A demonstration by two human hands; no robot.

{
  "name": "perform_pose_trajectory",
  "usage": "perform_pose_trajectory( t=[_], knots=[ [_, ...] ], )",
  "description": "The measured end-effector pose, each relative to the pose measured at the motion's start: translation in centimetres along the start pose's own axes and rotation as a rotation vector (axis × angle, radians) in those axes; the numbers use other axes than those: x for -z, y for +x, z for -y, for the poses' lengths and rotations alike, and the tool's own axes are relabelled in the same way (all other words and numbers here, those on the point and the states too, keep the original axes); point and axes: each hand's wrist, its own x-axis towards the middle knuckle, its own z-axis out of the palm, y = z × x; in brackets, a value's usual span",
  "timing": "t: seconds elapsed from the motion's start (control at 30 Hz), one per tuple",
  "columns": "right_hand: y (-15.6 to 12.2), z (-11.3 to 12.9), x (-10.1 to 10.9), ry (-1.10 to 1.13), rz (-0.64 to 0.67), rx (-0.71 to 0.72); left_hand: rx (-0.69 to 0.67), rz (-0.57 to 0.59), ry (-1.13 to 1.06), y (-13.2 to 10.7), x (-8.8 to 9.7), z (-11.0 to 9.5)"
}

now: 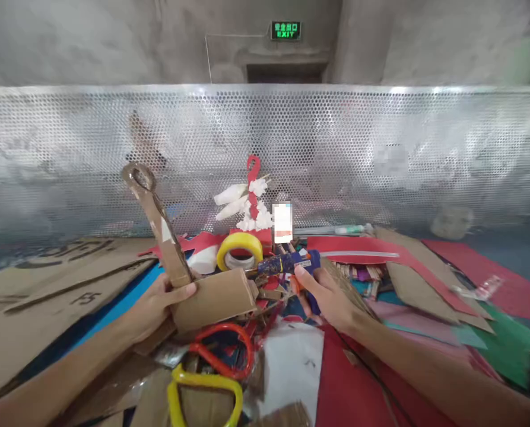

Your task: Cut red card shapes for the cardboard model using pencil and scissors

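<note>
1. You are apparently working at a gluing step: your right hand (331,296) is gripping a blue glue gun (291,262), and its nozzle is pointing left toward the folded cardboard (218,299).
2. Your left hand (155,303) is closing around the near end of a cardboard strip (172,256) and the left end of that folded cardboard, with the thumb lying along its top; the strip is leaning up and away, ending in a ring.
3. The folded cardboard is sitting left of the middle, its open right end facing the gun; whether the nozzle is touching it, you cannot be telling from here.
4. In my judgement, the next move is calling for a steady left hand and a careful lining-up of the nozzle with the edge to be glued, fingers staying out of the hot glue's way.
5. As for containers, no box or tray with contents is showing clearly; a pale, blurred block (283,224) beyond the gun is hiding what it is.
6. Just beyond the folded cardboard, a yellow tape roll (242,239) is standing on edge, with a red hook (253,172) bearing white pieces rising farther off.
7. Nearer you, a red loop handle (229,327) and a yellow loop handle (206,381) are lying left of a white sheet (291,367).
</note>
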Motion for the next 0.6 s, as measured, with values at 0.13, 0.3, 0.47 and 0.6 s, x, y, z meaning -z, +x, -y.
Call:
perform_pose_trajectory(
  t=[0.13,0.3,0.47,0.6],
  knots=[
    [-0.08,0.01,0.13,0.003,0.021,-0.001,0.008,-0.014,-0.024,0.18,0.34,0.32],
    [-0.08,0.05,0.11,0.019,0.044,-0.003,0.013,-0.001,-0.068,0.20,0.61,0.60],
    [-0.24,0.02,0.01,0.030,0.041,-0.016,0.028,-0.013,-0.114,0.14,0.32,0.30],
    [-0.27,-0.12,0.06,0.021,0.041,-0.020,0.024,-0.066,-0.167,0.07,-0.05,-0.02]
  ],
)
